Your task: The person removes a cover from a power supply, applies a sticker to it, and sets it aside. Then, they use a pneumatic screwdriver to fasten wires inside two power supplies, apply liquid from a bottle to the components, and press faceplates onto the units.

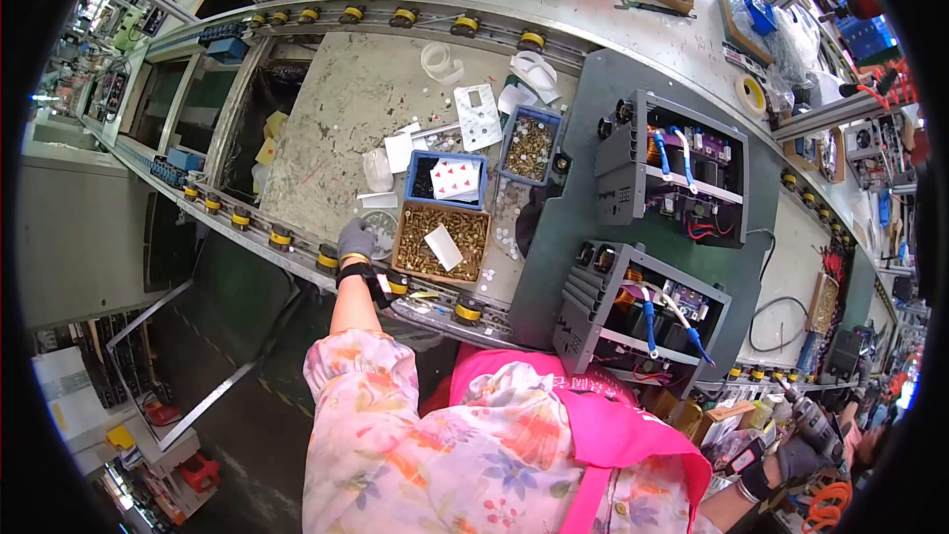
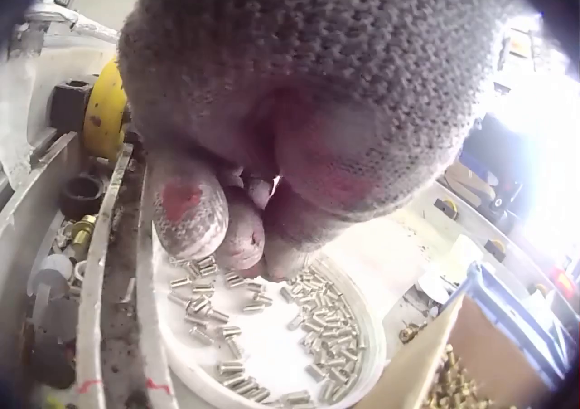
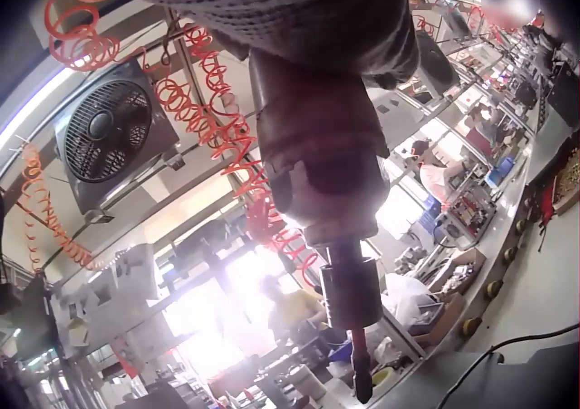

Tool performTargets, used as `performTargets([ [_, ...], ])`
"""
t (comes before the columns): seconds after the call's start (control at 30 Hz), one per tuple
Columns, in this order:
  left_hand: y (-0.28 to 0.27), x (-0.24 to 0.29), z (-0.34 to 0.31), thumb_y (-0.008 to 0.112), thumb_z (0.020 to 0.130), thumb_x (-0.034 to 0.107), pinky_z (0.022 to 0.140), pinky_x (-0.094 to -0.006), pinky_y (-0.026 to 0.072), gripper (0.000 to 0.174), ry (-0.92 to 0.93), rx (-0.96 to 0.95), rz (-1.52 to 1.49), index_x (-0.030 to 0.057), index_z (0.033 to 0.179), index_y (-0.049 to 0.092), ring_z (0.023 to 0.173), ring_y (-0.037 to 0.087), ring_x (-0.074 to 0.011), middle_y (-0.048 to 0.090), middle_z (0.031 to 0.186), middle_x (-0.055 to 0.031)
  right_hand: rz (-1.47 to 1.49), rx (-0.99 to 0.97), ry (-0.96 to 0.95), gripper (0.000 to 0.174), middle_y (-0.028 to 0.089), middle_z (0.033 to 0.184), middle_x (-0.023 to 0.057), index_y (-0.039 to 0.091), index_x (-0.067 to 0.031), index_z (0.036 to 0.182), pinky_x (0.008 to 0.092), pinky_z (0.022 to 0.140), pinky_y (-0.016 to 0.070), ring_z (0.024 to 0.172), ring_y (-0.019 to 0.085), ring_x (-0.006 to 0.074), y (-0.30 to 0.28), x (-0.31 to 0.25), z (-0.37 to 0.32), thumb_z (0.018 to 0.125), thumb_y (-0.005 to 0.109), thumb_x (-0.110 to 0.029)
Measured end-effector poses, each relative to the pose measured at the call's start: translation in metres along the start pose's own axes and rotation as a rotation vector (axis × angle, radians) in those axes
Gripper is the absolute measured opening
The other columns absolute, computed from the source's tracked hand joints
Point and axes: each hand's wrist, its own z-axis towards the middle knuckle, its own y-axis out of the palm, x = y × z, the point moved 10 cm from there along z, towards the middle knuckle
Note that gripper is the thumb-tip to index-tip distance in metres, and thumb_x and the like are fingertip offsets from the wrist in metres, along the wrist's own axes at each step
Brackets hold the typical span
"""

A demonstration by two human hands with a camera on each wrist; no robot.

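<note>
My left hand (image 1: 358, 239), in a grey knit glove, reaches down over a round white dish (image 2: 367, 336) of small silver screws (image 2: 331, 336). Its thumb and fingers are curled together just above the screws, and something small and shiny, like a screw, shows between them. Beside the dish stands a cardboard box (image 1: 397, 255) of brass-coloured fasteners. Far out to the right, my gloved right hand (image 1: 796, 460) grips a power screwdriver (image 1: 813, 423). In the right wrist view the driver's chuck (image 3: 352, 291) and bit (image 3: 362, 373) point away from the hand, in mid-air.
Two grey metal housings (image 1: 618, 188) (image 1: 583, 321) with wiring inside stand on a dark green board (image 1: 534, 272). Blue bins (image 1: 445, 156) (image 1: 512, 176) sit behind the cardboard box. Yellow-black rollers (image 1: 280, 237) line the bench's edge. Orange coiled hose (image 1: 828, 504) hangs near the right hand.
</note>
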Motion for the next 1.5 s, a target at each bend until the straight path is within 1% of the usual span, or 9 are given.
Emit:
performTargets([
  [0.1, 0.012, -0.021, -0.007, 0.055, 0.088, 0.018, 0.052, -0.0331, 0.0484, 0.017, -0.343, -0.156, -0.422, 0.003, 0.092, 0.062, 0.064, 0.061, -0.0208, 0.065, 0.077, -0.0128, 0.165, -0.051, -0.02, 0.039, 0.059, 0.099, 0.0074, 0.054, -0.0088, 0.115, 0.0408, 0.068, 0.0487, 0.089, 0.054, 0.0207, 0.016, -0.026, -0.004, 0.082, 0.066, -0.026],
  [0.2, 0.004, -0.011, -0.03, 0.054, 0.087, 0.015, 0.049, -0.0273, 0.0478, 0.015, -0.474, -0.135, -1.207, 0.0014, 0.087, 0.061, 0.061, 0.059, -0.0132, 0.063, 0.077, -0.0087, 0.371, -0.121, -0.047, 0.04, 0.058, 0.1, 0.0072, 0.052, -0.0092, 0.116, 0.0424, 0.067, 0.0487, 0.091, 0.053, 0.021, 0.035, -0.06, -0.008, 0.082, 0.065, -0.024],
  [0.37, -0.023, 0.041, -0.063, 0.052, 0.088, 0.012, 0.056, -0.0254, 0.0504, 0.012, -0.422, -0.36, -1.859, 0.0041, 0.088, 0.06, 0.065, 0.062, -0.0158, 0.066, 0.079, -0.008, 0.827, -0.31, -0.098, 0.041, 0.056, 0.101, 0.0069, 0.05, -0.0098, 0.12, 0.0449, 0.066, 0.0486, 0.093, 0.052, 0.0215, 0.06, -0.135, -0.015, 0.083, 0.064, -0.023],
  [0.6, -0.122, 0.191, -0.161, 0.052, 0.089, 0.002, 0.059, -0.0218, 0.0496, 0.014, 0.073, -0.474, -1.734, 0.0051, 0.103, 0.055, 0.072, 0.058, -0.0101, 0.059, 0.089, -0.0052, 1.45, -0.695, -0.027, 0.043, 0.054, 0.103, 0.0064, 0.047, -0.0106, 0.124, 0.0485, 0.064, 0.0486, 0.096, 0.05, 0.0222, 0.092, -0.231, -0.064, 0.084, 0.062, -0.02],
  [0.8, -0.107, 0.316, -0.309, 0.057, 0.092, 0.017, 0.044, -0.0167, 0.0416, 0.016, 0.183, -0.948, -1.361, 0.0029, 0.099, 0.061, 0.056, 0.053, -0.0055, 0.059, 0.078, -0.0032, 1.503, -0.841, 0.255, 0.05, 0.053, 0.106, 0.0089, 0.039, -0.0098, 0.134, 0.043, 0.055, 0.05, 0.088, 0.053, 0.0228, 0.129, -0.232, -0.13, 0.087, 0.056, -0.015],
  [0.87, -0.091, 0.34, -0.344, 0.054, 0.094, 0.023, 0.042, -0.0157, 0.039, 0.021, 0.199, -1.117, -1.317, 0.0035, 0.097, 0.061, 0.051, 0.05, -0.005, 0.057, 0.071, -0.0016, 1.491, -0.888, 0.236, 0.055, 0.055, 0.109, 0.0131, 0.036, -0.0104, 0.138, 0.0412, 0.06, 0.0527, 0.081, 0.058, 0.0243, 0.133, -0.239, -0.15, 0.088, 0.058, -0.016],
  [1.0, -0.061, 0.367, -0.377, 0.054, 0.094, 0.031, 0.039, -0.0177, 0.0365, 0.027, 0.081, -1.317, -1.44, 0.0051, 0.092, 0.06, 0.05, 0.048, -0.0056, 0.056, 0.069, -0.0011, 1.572, -1.032, 0.425, 0.06, 0.059, 0.107, 0.0155, 0.037, -0.0071, 0.135, 0.0416, 0.073, 0.0528, 0.08, 0.063, 0.0229, 0.144, -0.239, -0.186, 0.082, 0.063, -0.005],
  [1.17, -0.061, 0.382, -0.388, 0.051, 0.095, 0.035, 0.04, -0.0176, 0.0359, 0.031, 0.095, -1.356, -1.409, 0.0055, 0.091, 0.059, 0.049, 0.046, -0.0055, 0.055, 0.069, -0.0011, 1.486, -1.11, 0.279, 0.062, 0.058, 0.104, 0.0135, 0.038, -0.0053, 0.134, 0.0383, 0.07, 0.051, 0.075, 0.06, 0.0205, 0.146, -0.247, -0.197, 0.079, 0.067, -0.013],
  [1.5, -0.062, 0.385, -0.392, 0.047, 0.096, 0.037, 0.041, -0.0177, 0.0343, 0.032, 0.105, -1.438, -1.432, 0.006, 0.091, 0.056, 0.048, 0.043, -0.0054, 0.051, 0.065, -0.0008, 1.483, -1.149, 0.352, 0.062, 0.057, 0.107, 0.0132, 0.039, -0.0056, 0.134, 0.0399, 0.073, 0.049, 0.073, 0.06, 0.0185, 0.155, -0.244, -0.208, 0.079, 0.067, -0.012],
])
